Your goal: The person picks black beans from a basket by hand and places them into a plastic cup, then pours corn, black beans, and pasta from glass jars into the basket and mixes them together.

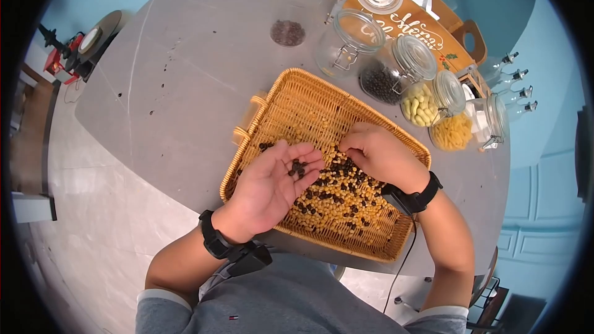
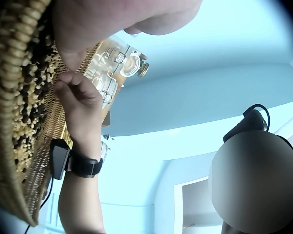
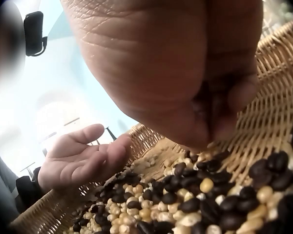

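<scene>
Wicker basket (image 1: 309, 96): head view, on the grey counter (image 1: 204, 86) in front of the person. Corn kernels (image 1: 346, 216) and black beans (image 1: 340, 167) lie mixed inside, thickest on the near side; far end is mostly bare weave.
Left grip (image 1: 272, 182): palm up over the basket, relaxed, not clenched. Small bean pile (image 1: 297, 168) sits loose by the finger bases.
Right grip (image 1: 383, 154): low over the mix, fingers bent in, tips together. Cannot tell if a bean is between them.
Jars: row past the basket's far side, incl. bean jar (image 1: 382, 80), peanut jar (image 1: 421, 106), pasta jar (image 1: 450, 132).
Pinch: left wrist view, right thumb and fingertips meet near the left grip; nothing readable between them.
Bean patch: right wrist view, black beans crowd just under the right fingertips, pale kernels mixed in. Left grip is palm up beyond; its load can't be made out from here.
Picking: reads as pulling black beans out of the corn. Take dense dark spots first, tips only, so kernels don't ride along.
Palm: hold it level, slightly cupped, close to the pinch. Unload before it overfills; a tilt would drop beans back into the corn.
</scene>
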The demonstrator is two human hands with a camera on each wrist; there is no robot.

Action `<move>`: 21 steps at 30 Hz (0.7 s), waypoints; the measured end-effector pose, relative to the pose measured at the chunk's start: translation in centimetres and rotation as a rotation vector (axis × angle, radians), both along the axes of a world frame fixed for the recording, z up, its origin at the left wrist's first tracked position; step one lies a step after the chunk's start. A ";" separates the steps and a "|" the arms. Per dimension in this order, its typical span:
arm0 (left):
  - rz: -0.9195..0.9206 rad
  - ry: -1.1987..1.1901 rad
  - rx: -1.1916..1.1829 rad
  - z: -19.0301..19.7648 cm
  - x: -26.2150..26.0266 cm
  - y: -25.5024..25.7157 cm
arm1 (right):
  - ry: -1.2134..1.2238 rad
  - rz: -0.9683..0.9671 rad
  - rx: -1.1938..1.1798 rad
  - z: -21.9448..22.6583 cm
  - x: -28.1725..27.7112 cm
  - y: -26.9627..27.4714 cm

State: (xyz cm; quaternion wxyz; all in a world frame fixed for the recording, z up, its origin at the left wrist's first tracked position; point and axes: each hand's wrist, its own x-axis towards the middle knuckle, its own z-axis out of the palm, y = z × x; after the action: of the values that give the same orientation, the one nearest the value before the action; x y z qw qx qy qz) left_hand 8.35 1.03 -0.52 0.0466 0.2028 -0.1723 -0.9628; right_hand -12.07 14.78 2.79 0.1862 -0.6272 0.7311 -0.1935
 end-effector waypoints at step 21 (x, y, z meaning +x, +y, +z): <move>-0.026 -0.001 -0.010 0.1 -0.1 0.1 | -0.181 -0.025 -0.103 1.8 1.5 -1.5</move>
State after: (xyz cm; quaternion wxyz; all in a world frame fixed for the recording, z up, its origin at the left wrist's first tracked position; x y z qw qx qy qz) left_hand 8.26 1.12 -0.40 0.0348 0.2008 -0.1797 -0.9624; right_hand -10.57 13.29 4.56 0.2165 -0.6068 0.7080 -0.2891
